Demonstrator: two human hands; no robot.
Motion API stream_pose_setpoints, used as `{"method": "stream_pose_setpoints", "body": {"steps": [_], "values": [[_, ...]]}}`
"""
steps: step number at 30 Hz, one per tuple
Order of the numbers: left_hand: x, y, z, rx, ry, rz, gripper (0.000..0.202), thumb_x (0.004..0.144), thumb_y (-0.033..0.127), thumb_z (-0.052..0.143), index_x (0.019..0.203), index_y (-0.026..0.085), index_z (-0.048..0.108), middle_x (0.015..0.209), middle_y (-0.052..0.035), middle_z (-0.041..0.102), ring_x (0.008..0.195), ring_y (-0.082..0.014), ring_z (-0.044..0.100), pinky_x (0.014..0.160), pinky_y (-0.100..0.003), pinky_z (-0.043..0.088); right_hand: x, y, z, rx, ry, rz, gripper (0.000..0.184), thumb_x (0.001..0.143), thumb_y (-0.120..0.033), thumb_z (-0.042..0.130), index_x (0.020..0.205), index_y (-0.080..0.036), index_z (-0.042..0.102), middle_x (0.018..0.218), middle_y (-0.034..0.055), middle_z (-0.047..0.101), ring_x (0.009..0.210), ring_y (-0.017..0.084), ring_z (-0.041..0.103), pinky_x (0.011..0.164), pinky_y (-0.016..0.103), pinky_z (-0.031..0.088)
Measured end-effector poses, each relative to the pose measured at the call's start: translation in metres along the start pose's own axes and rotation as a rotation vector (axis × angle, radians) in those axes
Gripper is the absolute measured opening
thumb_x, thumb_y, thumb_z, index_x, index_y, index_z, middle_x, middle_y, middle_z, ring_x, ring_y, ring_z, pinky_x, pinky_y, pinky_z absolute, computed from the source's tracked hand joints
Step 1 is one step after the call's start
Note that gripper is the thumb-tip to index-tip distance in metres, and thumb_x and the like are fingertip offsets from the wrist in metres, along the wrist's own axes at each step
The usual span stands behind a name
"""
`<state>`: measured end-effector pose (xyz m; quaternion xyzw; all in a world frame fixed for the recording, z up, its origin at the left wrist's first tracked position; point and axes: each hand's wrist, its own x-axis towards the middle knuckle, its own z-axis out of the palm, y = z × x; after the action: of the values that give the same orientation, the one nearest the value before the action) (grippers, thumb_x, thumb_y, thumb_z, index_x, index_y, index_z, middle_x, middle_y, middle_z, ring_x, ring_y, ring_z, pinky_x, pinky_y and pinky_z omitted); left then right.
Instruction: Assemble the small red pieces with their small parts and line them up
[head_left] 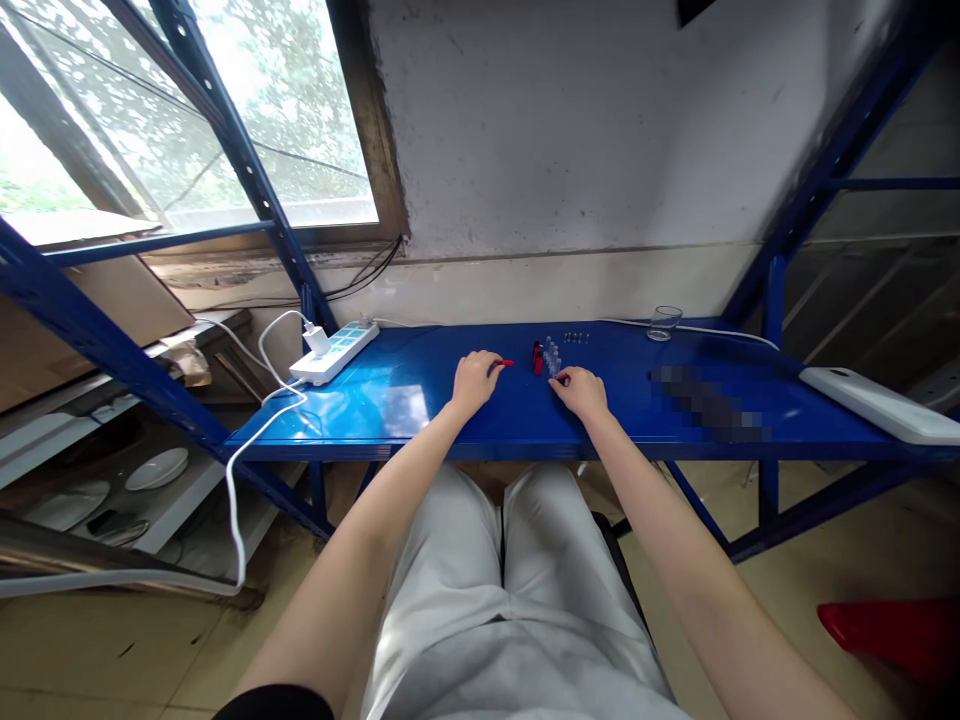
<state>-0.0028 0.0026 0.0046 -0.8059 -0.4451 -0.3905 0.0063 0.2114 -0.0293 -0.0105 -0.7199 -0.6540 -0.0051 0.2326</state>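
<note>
Both my arms reach out over a blue metal shelf (420, 400). My left hand (474, 379) rests on the shelf with fingers curled around a thin red stick-like item (505, 363) that pokes out to the right. My right hand (579, 390) lies beside it, fingers closed, with a small red bit at its fingertips. Just beyond the hands stand a small red and black object (537, 356) and a row of small clear vials (553, 356). A few tiny dark pieces (576, 337) lie further back.
A white power strip (334, 351) with a plugged charger and white cable sits at the shelf's left. A clear glass (664, 322) stands at the back right, a white flat device (877, 402) at the far right. Blue rack posts flank the shelf; plates lie lower left.
</note>
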Motion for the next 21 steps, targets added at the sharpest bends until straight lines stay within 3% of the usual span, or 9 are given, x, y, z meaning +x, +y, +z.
{"method": "stream_pose_setpoints", "body": {"steps": [4,8,14,21], "values": [[-0.009,-0.017,-0.003,-0.277,0.254,-0.288,0.015,0.081,0.030,0.053,0.086,0.018,0.062,0.081,-0.0037,0.064,0.073,-0.0135,0.056,0.068,-0.025,0.044,0.002,0.000,0.001,0.003,0.002,-0.002,0.025,0.082,-0.036,0.048,0.088,-0.018,0.065,0.089,0.0066,0.066,0.082,0.020,0.059,0.065,0.028,0.039],[-0.015,-0.022,-0.007,-0.414,0.403,-0.396,0.015,0.078,0.030,0.056,0.081,0.017,0.062,0.076,-0.0029,0.063,0.070,-0.0120,0.056,0.066,-0.024,0.045,0.001,-0.001,0.000,0.046,0.008,0.011,0.021,0.081,-0.033,0.049,0.083,-0.019,0.064,0.082,0.0054,0.065,0.076,0.018,0.058,0.062,0.026,0.037],[-0.015,-0.026,-0.011,-0.420,0.456,-0.426,0.017,0.079,0.031,0.055,0.082,0.017,0.062,0.076,-0.0033,0.064,0.071,-0.0124,0.057,0.067,-0.024,0.045,-0.003,-0.036,-0.011,0.166,0.179,-0.160,0.027,0.089,-0.034,0.034,0.097,-0.018,0.054,0.085,0.0077,0.063,0.071,0.017,0.057,0.056,0.025,0.034],[-0.016,-0.028,-0.010,-0.366,0.431,-0.399,0.013,0.079,0.028,0.054,0.082,0.017,0.062,0.081,-0.0036,0.063,0.073,-0.0122,0.057,0.072,-0.025,0.046,0.013,-0.096,0.008,0.159,0.161,-0.253,0.028,0.092,-0.034,0.028,0.102,-0.018,0.049,0.091,0.0081,0.062,0.073,0.018,0.057,0.056,0.025,0.032]]}}
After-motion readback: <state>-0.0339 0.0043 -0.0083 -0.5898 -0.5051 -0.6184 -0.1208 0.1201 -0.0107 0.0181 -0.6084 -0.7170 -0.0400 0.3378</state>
